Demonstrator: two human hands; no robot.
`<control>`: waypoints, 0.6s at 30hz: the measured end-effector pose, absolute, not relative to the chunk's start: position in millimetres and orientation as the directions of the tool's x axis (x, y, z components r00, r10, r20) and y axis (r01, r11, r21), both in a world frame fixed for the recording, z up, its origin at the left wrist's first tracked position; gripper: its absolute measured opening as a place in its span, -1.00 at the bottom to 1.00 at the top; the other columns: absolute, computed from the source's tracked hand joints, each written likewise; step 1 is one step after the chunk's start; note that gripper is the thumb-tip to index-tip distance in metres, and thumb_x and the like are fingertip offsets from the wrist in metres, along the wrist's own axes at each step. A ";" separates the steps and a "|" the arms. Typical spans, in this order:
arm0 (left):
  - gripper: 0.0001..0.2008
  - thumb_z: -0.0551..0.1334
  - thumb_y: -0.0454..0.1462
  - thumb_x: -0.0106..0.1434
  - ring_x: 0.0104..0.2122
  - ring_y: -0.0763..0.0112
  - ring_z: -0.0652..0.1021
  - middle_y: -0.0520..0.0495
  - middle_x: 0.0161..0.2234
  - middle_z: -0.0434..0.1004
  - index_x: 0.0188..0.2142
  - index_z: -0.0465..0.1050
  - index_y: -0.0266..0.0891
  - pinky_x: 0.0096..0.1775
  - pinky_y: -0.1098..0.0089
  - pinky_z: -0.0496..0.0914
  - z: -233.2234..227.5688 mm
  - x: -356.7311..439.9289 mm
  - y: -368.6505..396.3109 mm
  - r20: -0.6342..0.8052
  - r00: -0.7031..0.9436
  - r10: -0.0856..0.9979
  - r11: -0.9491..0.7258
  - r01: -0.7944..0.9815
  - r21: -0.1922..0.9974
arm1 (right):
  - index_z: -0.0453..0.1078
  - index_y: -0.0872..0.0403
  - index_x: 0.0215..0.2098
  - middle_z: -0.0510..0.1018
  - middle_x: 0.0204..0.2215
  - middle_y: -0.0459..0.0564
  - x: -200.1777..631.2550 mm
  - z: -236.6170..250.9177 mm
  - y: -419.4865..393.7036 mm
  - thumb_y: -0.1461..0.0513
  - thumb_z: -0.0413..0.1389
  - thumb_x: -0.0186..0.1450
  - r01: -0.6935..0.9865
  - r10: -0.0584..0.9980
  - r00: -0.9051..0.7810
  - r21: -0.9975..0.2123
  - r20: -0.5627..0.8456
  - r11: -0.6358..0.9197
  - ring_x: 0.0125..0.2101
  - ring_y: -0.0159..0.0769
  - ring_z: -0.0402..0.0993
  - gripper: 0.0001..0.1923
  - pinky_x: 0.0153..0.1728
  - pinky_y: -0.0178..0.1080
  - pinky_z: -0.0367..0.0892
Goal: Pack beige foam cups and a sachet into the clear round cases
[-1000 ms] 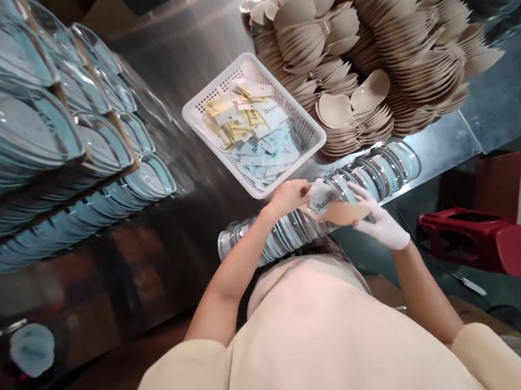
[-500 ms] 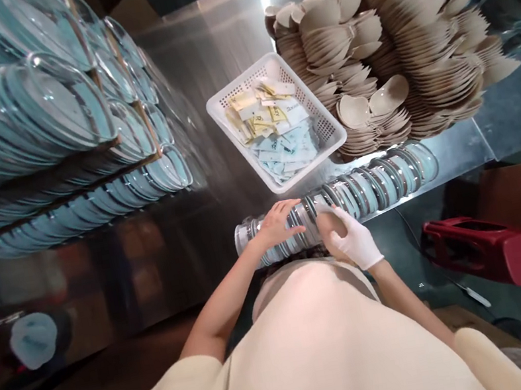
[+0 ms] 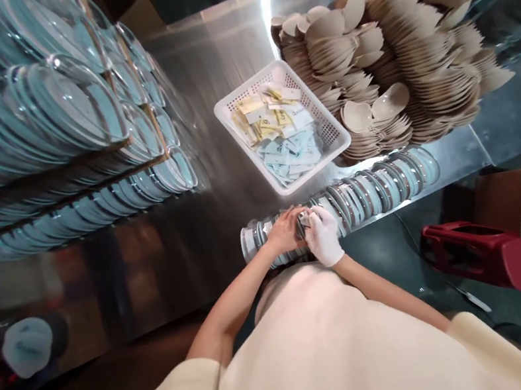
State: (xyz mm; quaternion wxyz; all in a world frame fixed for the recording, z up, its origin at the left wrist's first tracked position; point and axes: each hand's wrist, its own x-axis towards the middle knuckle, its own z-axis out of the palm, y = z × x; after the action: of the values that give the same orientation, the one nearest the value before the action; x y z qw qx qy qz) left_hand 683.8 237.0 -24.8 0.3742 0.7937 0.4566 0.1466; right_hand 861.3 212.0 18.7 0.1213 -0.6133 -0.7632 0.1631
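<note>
**Both hands meet on the row of clear cases**

Your bare left hand (image 3: 283,231) and white-gloved right hand (image 3: 323,239) press together on one clear round case (image 3: 304,219) in the row of cases (image 3: 379,179) along the steel table (image 3: 224,47) edge. Just behind it sits the white basket (image 3: 332,142) of yellow and blue packets (image 3: 283,134). Beige pads (image 3: 397,56) are piled to its right; racked clear cases (image 3: 40,119) fill your left.

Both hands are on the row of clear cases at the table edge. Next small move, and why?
Probably press the case shut: left hand and gloved right hand meet on one case in the row of clear cases, with nothing else in them.
</note>
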 end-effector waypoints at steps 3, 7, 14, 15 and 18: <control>-0.31 0.45 -0.13 0.15 0.40 -0.08 0.27 -0.26 0.42 0.21 0.25 0.35 -0.12 0.39 -0.06 0.16 -14.8 683.3 237.6 -0.101 0.594 0.798 -0.358 0.603 0.713 | 0.38 0.14 0.18 0.49 0.00 0.25 878.5 33.7 178.9 0.12 0.12 0.40 0.936 0.969 -0.162 -0.341 -0.186 0.091 -0.04 -0.01 0.45 -0.56 -0.05 -0.06 0.41; -0.30 0.44 -0.17 0.15 0.37 -0.02 0.31 -0.22 0.36 0.31 0.27 0.32 -0.08 0.40 -0.06 0.10 -4.1 683.5 238.4 -0.153 0.620 0.769 -0.359 0.618 0.700 | 0.26 0.10 0.33 0.47 0.07 0.25 875.1 42.1 162.7 0.03 0.16 0.41 0.961 0.845 -0.177 -0.275 -0.504 0.036 -0.09 -0.08 0.54 -0.40 -0.23 -0.21 0.46; -0.22 0.48 -0.13 0.11 0.35 -0.02 0.33 -0.30 0.29 0.35 0.26 0.27 -0.19 0.41 -0.05 0.12 -13.2 681.3 232.2 -0.129 0.555 0.821 -0.311 0.626 0.716 | 0.29 0.07 0.34 0.53 0.12 0.21 877.8 34.5 171.0 0.22 -0.07 0.51 0.953 0.826 -0.203 -0.298 -0.526 0.044 -0.07 -0.18 0.59 -0.54 -0.18 -0.28 0.48; -0.25 0.48 -0.14 0.10 0.33 -0.01 0.35 -0.29 0.27 0.38 0.24 0.29 -0.19 0.42 -0.06 0.09 -14.5 680.7 231.3 -0.132 0.559 0.819 -0.315 0.629 0.711 | 0.34 0.05 0.30 0.53 0.12 0.19 879.8 35.7 168.2 0.13 -0.01 0.51 0.949 0.834 -0.206 -0.312 -0.512 0.043 -0.01 -0.15 0.57 -0.56 -0.14 -0.27 0.47; -0.32 0.47 -0.13 0.13 0.29 0.01 0.39 -0.27 0.22 0.43 0.20 0.33 -0.19 0.44 -0.08 0.05 -15.0 678.9 229.7 -0.136 0.576 0.806 -0.337 0.635 0.695 | 0.47 -0.02 0.16 0.62 0.02 0.10 882.3 36.7 160.8 0.04 0.11 0.45 0.945 0.814 -0.185 -0.328 -0.551 -0.007 -0.07 -0.16 0.61 -0.62 -0.18 -0.31 0.44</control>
State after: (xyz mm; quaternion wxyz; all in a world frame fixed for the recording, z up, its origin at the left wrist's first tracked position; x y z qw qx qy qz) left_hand 678.9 229.7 -15.0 0.3652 0.8090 0.4454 0.1172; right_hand 882.3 160.8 36.7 -0.1003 -0.6306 -0.6973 0.3256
